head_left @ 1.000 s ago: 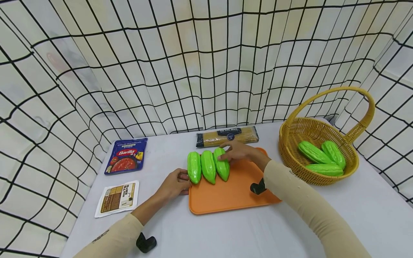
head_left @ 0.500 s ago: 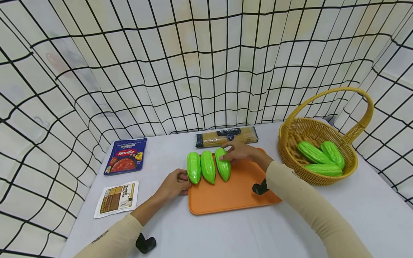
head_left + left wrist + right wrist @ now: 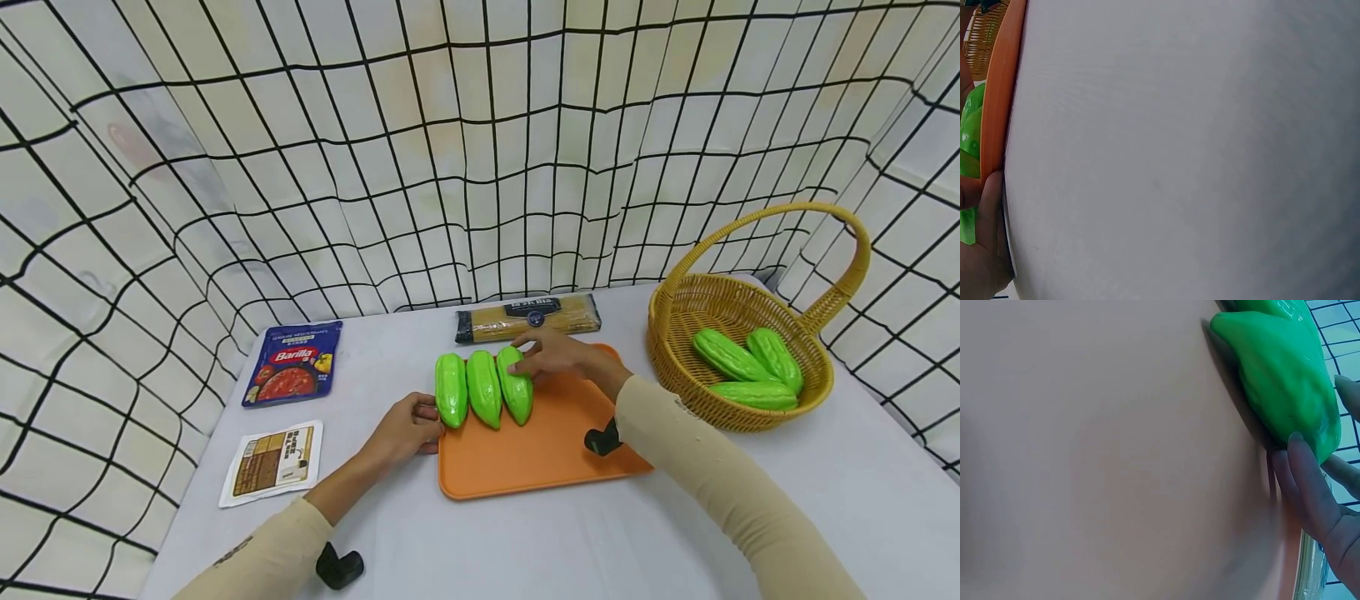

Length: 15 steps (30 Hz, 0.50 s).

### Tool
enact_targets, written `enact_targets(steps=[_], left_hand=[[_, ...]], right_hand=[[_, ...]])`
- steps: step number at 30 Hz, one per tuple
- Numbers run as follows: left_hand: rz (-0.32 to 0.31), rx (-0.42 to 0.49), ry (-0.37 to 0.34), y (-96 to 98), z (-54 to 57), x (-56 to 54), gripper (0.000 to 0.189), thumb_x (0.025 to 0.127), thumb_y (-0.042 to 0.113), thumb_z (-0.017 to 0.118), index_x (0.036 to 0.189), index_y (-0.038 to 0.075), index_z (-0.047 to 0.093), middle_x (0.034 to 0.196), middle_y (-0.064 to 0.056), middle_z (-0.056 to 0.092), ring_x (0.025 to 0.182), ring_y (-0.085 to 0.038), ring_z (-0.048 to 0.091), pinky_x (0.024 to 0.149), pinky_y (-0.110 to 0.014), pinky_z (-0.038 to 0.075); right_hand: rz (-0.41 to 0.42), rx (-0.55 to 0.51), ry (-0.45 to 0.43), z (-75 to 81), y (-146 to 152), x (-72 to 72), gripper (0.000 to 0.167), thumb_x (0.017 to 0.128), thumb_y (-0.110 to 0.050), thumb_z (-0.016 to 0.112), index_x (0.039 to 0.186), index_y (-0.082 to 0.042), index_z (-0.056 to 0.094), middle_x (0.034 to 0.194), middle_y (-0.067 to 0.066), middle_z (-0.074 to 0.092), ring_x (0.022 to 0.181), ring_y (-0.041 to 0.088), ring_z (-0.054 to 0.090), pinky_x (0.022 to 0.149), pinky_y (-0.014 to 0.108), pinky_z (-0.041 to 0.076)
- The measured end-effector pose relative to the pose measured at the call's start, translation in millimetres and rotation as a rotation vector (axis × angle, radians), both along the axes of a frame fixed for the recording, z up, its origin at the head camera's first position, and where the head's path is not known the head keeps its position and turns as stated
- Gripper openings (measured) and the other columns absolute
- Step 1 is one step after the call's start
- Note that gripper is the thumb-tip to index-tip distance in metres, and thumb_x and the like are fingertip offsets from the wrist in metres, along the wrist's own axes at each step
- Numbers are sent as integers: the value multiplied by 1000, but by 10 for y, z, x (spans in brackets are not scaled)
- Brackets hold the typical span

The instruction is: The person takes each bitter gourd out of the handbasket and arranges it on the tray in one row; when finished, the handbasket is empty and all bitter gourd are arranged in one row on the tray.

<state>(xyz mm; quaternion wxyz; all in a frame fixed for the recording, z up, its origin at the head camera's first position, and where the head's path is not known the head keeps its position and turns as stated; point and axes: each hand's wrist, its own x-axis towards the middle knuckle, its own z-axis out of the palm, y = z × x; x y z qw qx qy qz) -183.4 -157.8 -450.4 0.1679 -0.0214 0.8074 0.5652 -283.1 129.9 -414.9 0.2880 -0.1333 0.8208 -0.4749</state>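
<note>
Three glossy green bitter melons stand side by side on the left part of an orange tray [image 3: 525, 467], their tapered ends toward me. My left hand [image 3: 411, 429] grips the tray's left edge, beside the leftmost bitter melon [image 3: 451, 392]; in the left wrist view the thumb lies over the rim and a finger along its outer side. My right hand [image 3: 553, 353] holds the far end of the rightmost bitter melon [image 3: 516, 392] between fingers and thumb. In the right wrist view, fingertips [image 3: 1297, 447] touch that melon's end. The middle bitter melon [image 3: 484, 390] lies close beside it.
A wicker basket [image 3: 667, 358] with a tall handle and three more bitter melons stands at the right. Behind the tray lies a pasta pack [image 3: 528, 318]. A blue sauce pouch [image 3: 294, 364] and a flat food packet [image 3: 273, 463] lie at the left. Black netting [image 3: 480, 167] surrounds the table.
The rightmost bitter melon, in my right hand, shifted slightly right, then came back left against the middle one. My left hand stays at the tray edge.
</note>
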Motion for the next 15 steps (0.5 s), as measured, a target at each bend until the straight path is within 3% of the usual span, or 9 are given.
enact_targets(steps=[8, 15], left_hand=[[2, -10, -1, 1, -3, -1, 48, 90, 1, 64, 135, -3, 49, 118, -17, 55, 99, -22, 64, 75, -34, 65], [8, -18, -2, 7, -12, -7, 48, 89, 0, 63, 135, -3, 49, 118, -17, 55, 99, -22, 64, 75, -33, 65]], right_hand=[[15, -11, 14, 1, 50, 4, 68, 93, -28, 72, 149, -4, 42, 146, 27, 47, 123, 34, 61, 88, 39, 63], [22, -14, 21, 21, 135, 18, 69, 93, -27, 72, 150, -5, 42, 139, 24, 55, 110, 28, 67, 86, 39, 63]])
